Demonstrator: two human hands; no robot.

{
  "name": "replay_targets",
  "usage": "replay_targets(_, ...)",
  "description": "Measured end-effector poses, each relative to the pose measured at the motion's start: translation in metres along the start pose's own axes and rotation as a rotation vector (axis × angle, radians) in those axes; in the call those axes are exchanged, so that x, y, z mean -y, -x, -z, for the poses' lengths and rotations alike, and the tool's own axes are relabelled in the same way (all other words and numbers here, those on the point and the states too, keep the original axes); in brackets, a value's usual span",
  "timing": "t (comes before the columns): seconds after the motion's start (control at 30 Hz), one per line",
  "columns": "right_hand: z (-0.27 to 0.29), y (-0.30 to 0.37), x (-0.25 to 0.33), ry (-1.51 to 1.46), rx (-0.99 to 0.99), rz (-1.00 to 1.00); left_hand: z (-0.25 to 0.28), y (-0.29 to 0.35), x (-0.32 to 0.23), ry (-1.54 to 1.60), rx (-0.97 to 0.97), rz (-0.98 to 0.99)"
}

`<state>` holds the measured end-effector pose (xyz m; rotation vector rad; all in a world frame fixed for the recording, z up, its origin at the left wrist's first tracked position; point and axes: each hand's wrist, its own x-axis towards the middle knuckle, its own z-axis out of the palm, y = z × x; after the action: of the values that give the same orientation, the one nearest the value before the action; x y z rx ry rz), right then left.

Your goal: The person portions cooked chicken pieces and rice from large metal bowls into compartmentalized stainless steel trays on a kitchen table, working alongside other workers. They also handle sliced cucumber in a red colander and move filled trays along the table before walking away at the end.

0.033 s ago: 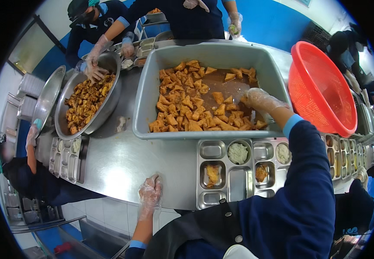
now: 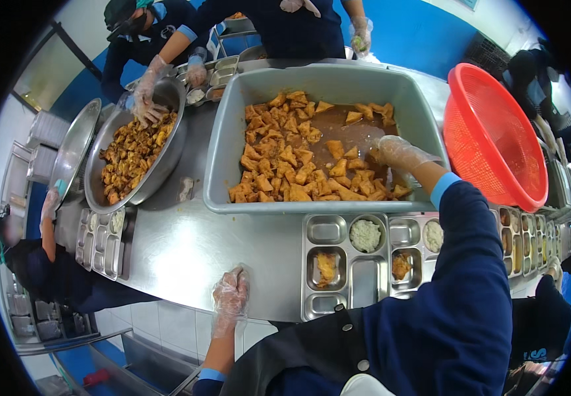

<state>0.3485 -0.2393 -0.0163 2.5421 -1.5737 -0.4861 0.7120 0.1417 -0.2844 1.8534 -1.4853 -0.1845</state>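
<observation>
A large grey tub [image 2: 298,207] holds many brown, mostly triangular pieces that look like fried tofu [image 2: 288,158], lying in brown sauce. My right hand [image 2: 401,156], in a clear plastic glove, reaches in at the tub's right side. Its fingers are bent together beside the pieces, and whatever they may hold is hidden. My left hand [image 2: 230,294], gloved too, rests closed at the near table edge with nothing visible in it. Below the tub lie a steel compartment tray [image 2: 367,277] with rice and a yellow-brown piece of food, and a similar second tray [image 2: 404,231] partly covered by my right arm.
On the left a steel bowl [image 2: 175,158] of browned food has a co-worker's gloved hand [image 2: 148,105] in it. A red plastic basket [image 2: 476,142] leans right of the tub. More trays [image 2: 526,241] line the right; stacked trays [image 2: 104,244] sit at left. Several people work around the steel table [image 2: 186,264].
</observation>
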Motion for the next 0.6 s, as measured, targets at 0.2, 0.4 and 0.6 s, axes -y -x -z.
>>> replay_targets(0.2,-0.011,-0.062,0.003,-0.159,-0.147,-0.057,0.013,0.001,-0.004,-0.021,0.023,0.015)
replay_targets(0.4,0.003,-0.090,0.063,0.080,-0.011,0.251,0.023,0.002,-0.012,0.000,0.010,0.008)
replay_targets(0.6,0.002,-0.061,0.096,0.404,0.135,0.423,0.028,0.002,-0.007,-0.012,0.053,0.026)
